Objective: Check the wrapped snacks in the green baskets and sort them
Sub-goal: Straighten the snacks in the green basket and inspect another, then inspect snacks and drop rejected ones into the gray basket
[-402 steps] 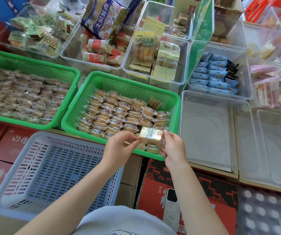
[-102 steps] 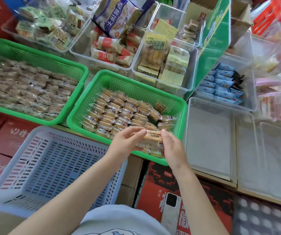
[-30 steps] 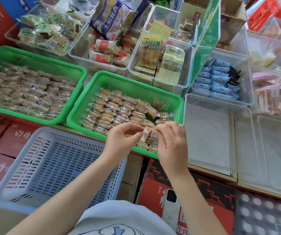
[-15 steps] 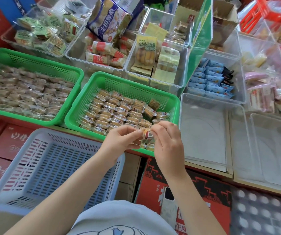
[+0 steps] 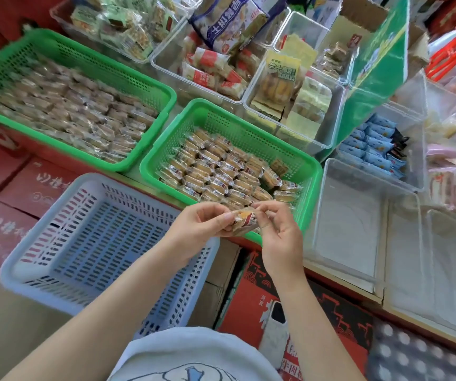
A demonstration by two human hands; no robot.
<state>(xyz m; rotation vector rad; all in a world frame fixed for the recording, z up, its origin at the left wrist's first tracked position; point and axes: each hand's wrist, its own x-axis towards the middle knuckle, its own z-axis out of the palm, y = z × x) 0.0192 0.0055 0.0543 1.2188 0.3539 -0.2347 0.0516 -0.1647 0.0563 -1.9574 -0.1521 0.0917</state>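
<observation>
Fingers [image 5: 222,220] of the left hand [image 5: 202,224] and right hand [image 5: 277,229] pinch opposite ends of one wrapped snack [image 5: 244,222], held above the near rim of the right green basket [image 5: 310,188]; the wrapper looks slick, so a loose pinch could drop it back among unchecked packs, losing track of it; the empty blue basket [image 5: 56,243] sits just left; a hasty toss might miss it.

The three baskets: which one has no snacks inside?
The blue basket, nearest the person on the left, holds nothing. Both green baskets behind it hold wrapped snacks.
</observation>
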